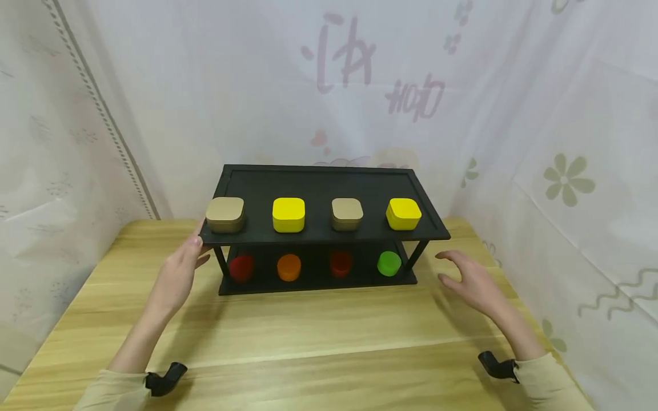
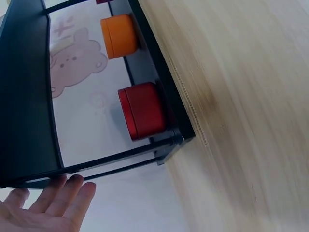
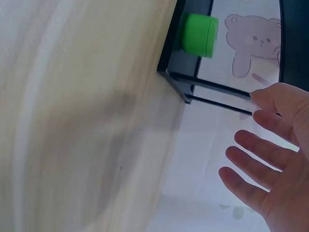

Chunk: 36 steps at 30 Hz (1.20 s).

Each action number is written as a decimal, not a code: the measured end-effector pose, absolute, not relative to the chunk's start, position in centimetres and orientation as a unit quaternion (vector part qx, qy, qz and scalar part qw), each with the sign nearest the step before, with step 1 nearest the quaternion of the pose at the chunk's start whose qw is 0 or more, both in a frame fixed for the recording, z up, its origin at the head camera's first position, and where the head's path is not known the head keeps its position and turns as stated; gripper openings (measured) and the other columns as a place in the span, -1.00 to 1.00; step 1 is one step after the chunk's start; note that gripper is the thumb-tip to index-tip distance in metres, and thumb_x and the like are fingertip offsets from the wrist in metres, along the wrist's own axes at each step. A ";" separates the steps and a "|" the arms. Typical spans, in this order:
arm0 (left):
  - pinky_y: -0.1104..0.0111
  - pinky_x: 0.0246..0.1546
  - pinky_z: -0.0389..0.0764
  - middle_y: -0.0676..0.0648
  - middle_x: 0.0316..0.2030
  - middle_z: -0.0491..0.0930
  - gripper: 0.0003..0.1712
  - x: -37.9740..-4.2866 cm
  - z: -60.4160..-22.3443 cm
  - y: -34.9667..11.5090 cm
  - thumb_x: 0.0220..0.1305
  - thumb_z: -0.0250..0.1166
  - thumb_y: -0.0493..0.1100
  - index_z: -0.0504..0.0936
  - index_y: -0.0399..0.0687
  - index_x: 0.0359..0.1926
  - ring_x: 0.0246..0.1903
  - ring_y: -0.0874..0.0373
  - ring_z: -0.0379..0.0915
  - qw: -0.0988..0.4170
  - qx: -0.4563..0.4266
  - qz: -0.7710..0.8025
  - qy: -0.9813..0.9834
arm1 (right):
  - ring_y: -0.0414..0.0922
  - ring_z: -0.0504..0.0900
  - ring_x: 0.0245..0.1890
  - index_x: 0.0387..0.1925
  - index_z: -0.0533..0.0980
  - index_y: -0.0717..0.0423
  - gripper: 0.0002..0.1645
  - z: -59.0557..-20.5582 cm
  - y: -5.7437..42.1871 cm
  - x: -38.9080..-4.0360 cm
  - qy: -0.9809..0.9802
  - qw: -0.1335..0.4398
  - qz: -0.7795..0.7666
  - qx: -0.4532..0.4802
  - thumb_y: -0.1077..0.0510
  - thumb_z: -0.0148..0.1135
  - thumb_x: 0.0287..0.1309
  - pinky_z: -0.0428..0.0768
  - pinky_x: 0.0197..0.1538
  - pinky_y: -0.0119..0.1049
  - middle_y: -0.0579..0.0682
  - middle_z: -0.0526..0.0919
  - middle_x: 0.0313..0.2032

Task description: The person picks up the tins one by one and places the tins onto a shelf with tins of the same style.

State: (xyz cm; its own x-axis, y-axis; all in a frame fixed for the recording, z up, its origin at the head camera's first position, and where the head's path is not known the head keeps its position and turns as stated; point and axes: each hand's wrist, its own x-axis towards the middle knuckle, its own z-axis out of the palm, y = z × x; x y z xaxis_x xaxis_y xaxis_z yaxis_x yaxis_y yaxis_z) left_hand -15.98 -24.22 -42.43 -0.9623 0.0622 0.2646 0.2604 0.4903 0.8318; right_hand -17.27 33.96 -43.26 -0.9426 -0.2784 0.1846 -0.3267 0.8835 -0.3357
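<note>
A black two-tier rack (image 1: 319,185) stands on the wooden table. My left hand (image 1: 177,274) is at its left side, the fingertips touching the upper shelf's left edge near the front corner. In the left wrist view, the fingers (image 2: 67,200) look mostly straight beneath that edge. Off the rack's right end hovers my right hand (image 1: 473,279), fingers spread and slightly bent, nothing in it. On the upper shelf sit rounded square boxes: tan (image 1: 225,214), yellow (image 1: 288,214), tan (image 1: 346,214) and yellow (image 1: 403,214).
Below, the lower shelf holds a red container (image 2: 143,110), an orange one (image 1: 289,268), a dark red one (image 1: 341,264) and a green one (image 1: 389,264). Thin posts join the tiers. A patterned white cloth (image 1: 288,85) hangs behind and beside the table (image 1: 319,325).
</note>
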 end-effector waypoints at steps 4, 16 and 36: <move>0.66 0.13 0.57 -0.15 0.59 0.12 -0.42 -16.0 -42.6 -24.4 0.70 -0.31 0.12 0.01 0.38 0.62 0.37 -0.19 0.42 0.087 -0.093 -0.469 -0.874 | 0.34 0.55 0.23 0.26 0.50 0.26 -0.47 -43.2 34.8 -17.4 -0.968 0.090 0.170 0.162 0.27 0.35 0.27 0.56 0.20 0.32 0.31 0.61 0.22; -0.36 0.32 0.29 -0.23 0.56 0.19 -0.40 -16.1 -42.2 -25.9 0.68 -0.16 0.12 0.07 0.30 0.63 0.46 -0.44 0.19 0.060 -0.107 -0.403 -0.907 | 0.38 0.49 0.23 0.35 0.43 0.29 -0.33 -43.0 36.6 -18.4 -0.971 0.117 0.154 0.142 0.19 0.41 0.26 0.52 0.18 0.37 0.39 0.54 0.26; -0.58 0.15 0.19 -0.44 0.53 0.16 -0.32 -15.6 -42.9 -29.2 0.64 -0.04 0.10 0.03 0.25 0.65 0.42 -0.59 0.08 0.041 -0.111 -0.346 -0.931 | 0.43 0.47 0.24 0.38 0.41 0.31 -0.31 -42.8 37.0 -21.6 -0.972 0.113 0.134 0.157 0.15 0.38 0.30 0.48 0.23 0.40 0.43 0.52 0.28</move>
State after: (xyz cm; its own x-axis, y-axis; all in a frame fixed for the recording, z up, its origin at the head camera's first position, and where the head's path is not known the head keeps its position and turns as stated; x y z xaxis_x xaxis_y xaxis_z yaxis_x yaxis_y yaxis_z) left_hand -15.56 -29.19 -42.93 -0.9721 0.1781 0.1528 0.2347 0.7357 0.6353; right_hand -21.56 37.00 -42.77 -0.9252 -0.2748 0.2619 -0.3355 0.9146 -0.2256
